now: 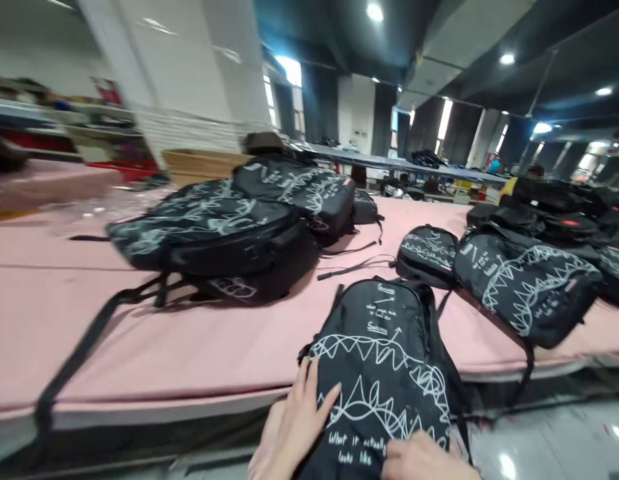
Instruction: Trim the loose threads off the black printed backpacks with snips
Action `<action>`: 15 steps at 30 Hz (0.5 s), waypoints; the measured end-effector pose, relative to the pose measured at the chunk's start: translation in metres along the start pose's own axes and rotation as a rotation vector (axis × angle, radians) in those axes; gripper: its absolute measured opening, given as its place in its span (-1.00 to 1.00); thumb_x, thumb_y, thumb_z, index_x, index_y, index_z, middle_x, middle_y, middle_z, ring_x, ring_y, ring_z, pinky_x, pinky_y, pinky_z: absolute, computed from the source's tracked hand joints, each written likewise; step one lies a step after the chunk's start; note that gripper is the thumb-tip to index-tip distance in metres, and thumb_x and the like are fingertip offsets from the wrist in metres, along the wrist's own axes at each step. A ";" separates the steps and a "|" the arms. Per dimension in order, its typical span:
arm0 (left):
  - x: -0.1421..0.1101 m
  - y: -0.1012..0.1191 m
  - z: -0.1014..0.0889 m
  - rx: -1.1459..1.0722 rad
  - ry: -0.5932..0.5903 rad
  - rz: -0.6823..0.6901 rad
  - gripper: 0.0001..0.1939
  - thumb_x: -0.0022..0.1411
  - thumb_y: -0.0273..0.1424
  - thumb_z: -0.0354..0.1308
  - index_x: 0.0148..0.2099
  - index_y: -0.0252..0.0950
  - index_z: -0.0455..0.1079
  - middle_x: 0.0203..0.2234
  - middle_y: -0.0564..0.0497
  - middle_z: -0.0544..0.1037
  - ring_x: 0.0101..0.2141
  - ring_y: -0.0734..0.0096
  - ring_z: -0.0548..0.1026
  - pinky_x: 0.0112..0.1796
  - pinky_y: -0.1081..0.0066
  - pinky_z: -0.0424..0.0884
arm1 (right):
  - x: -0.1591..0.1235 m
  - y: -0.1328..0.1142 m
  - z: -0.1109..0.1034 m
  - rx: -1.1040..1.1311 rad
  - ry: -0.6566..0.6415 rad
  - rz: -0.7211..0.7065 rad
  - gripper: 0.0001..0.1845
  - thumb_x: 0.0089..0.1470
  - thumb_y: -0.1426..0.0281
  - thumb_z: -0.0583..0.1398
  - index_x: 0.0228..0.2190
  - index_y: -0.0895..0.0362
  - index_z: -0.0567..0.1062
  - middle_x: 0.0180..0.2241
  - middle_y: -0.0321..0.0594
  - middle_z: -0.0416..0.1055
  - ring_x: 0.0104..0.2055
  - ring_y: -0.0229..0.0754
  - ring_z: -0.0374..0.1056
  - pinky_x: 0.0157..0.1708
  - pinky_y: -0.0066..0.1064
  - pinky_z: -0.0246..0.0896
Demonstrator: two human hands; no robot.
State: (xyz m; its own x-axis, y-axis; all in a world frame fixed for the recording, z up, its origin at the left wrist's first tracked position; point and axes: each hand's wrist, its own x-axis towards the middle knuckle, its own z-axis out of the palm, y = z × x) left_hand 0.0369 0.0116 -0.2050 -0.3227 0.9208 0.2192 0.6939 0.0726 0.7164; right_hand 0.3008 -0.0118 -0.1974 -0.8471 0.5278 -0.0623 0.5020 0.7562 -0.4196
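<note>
A black backpack (384,360) with white scribble print and lettering leans over the near edge of the pink table (139,347), its bottom toward me. My left hand (302,423) lies flat against its left side, fingers spread on the fabric. My right hand (422,460) rests on its lower right part with the fingers curled on the fabric; the frame edge cuts the hand off.
More black printed backpacks lie on the table: a stack (214,233) at centre left with straps trailing off the edge, another (302,187) behind it, and several at the right (529,283). A cardboard box (199,163) stands at the back. The shiny floor (554,440) shows at lower right.
</note>
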 end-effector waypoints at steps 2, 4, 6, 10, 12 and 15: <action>-0.020 -0.008 0.011 0.054 -0.005 0.049 -0.26 0.12 -0.08 0.00 0.27 -0.32 -0.01 0.27 -0.23 -0.03 0.23 0.03 0.01 0.15 0.05 0.07 | -0.001 0.012 -0.006 0.143 0.079 0.042 -0.71 -0.07 0.56 0.16 -0.34 -0.05 0.53 -0.35 -0.42 0.51 -0.29 -0.28 0.42 -0.26 -0.53 0.27; -0.037 -0.015 0.017 0.051 -0.014 0.045 -0.25 0.15 -0.08 -0.05 0.29 -0.31 -0.09 0.29 -0.21 -0.08 0.24 0.06 -0.04 0.16 0.08 0.04 | -0.001 0.030 -0.019 0.234 0.297 0.237 -0.66 -0.07 0.62 0.07 -0.36 0.04 0.54 -0.35 -0.36 0.51 -0.26 -0.27 0.41 -0.22 -0.50 0.26; -0.047 -0.018 0.018 0.039 -0.030 0.006 -0.24 0.17 -0.07 -0.08 0.31 -0.35 -0.13 0.29 -0.23 -0.08 0.25 0.08 -0.09 0.18 0.09 0.00 | 0.001 0.054 -0.035 0.230 0.501 0.530 -0.64 -0.02 0.62 0.02 -0.32 0.08 0.53 -0.31 -0.29 0.51 -0.23 -0.25 0.42 -0.16 -0.46 0.26; -0.050 -0.015 0.017 0.011 -0.044 -0.030 -0.22 0.18 -0.07 -0.09 0.32 -0.36 -0.17 0.28 -0.19 -0.03 0.26 0.13 -0.10 0.20 0.15 -0.05 | 0.014 0.093 -0.057 0.188 0.580 0.740 -0.60 0.10 0.50 0.01 -0.03 0.13 0.39 -0.06 -0.13 0.42 -0.01 -0.13 0.33 -0.02 -0.32 0.19; -0.049 -0.012 0.016 0.011 -0.042 -0.025 -0.22 0.17 -0.07 -0.07 0.32 -0.33 -0.18 0.28 -0.16 -0.02 0.26 0.13 -0.09 0.20 0.16 -0.05 | 0.026 0.102 -0.060 0.169 0.577 0.804 -0.51 0.09 0.50 0.04 0.08 0.13 0.28 0.02 -0.07 0.36 -0.01 -0.07 0.33 -0.03 -0.26 0.19; -0.051 -0.009 0.013 0.028 -0.015 0.001 -0.22 0.17 -0.09 -0.07 0.32 -0.33 -0.18 0.27 -0.17 0.02 0.25 0.13 -0.05 0.20 0.16 -0.04 | 0.043 0.106 -0.061 0.162 0.579 0.889 -0.51 0.06 0.53 0.06 0.07 0.18 0.27 -0.02 0.05 0.37 -0.09 0.02 0.37 -0.08 -0.18 0.17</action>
State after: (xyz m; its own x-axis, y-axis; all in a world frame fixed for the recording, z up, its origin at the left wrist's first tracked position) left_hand 0.0558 -0.0308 -0.2315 -0.3122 0.9266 0.2094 0.7122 0.0825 0.6971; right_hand 0.3284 0.1148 -0.1894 0.0438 0.9989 0.0161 0.8328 -0.0276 -0.5528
